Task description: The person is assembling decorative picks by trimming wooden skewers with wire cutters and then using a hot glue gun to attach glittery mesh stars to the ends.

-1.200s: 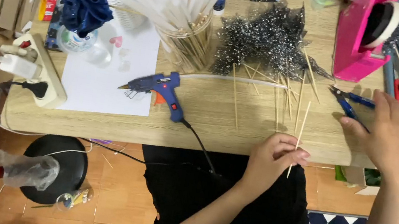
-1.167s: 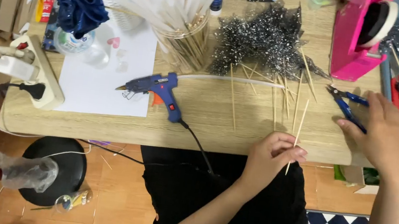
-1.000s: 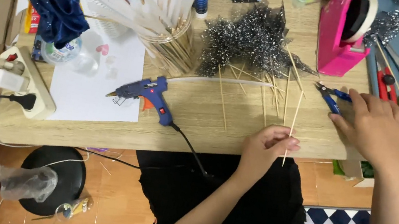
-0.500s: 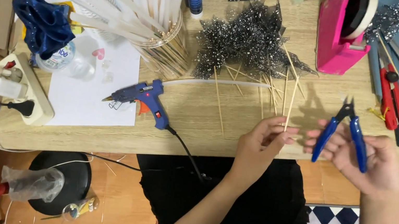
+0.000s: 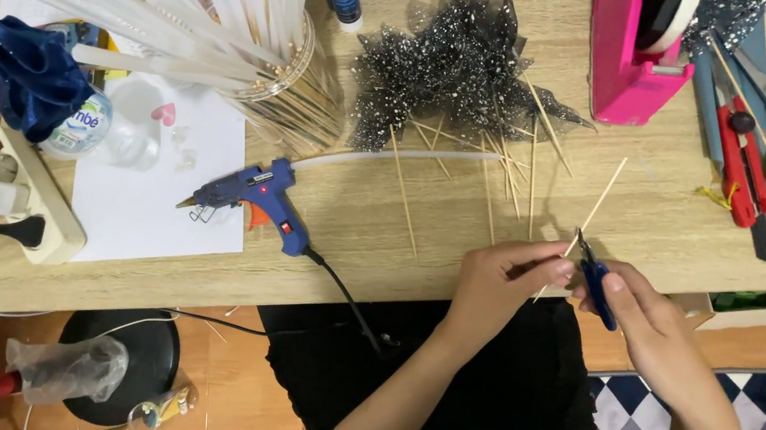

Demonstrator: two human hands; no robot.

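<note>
Over the desk [image 5: 497,262] edge, the left hand [image 5: 498,288] pinches a thin wooden skewer [image 5: 591,211] steady so the right hand [image 5: 655,321], closed around blue-handled cutters [image 5: 596,277], can bite its lower end.

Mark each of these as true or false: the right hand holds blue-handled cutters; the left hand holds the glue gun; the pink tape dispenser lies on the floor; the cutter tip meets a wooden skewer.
1. The right hand holds blue-handled cutters. True.
2. The left hand holds the glue gun. False: the glue gun lies on the table; the left hand pinches a wooden skewer.
3. The pink tape dispenser lies on the floor. False: it stands on the table.
4. The cutter tip meets the skewer. True.
</note>
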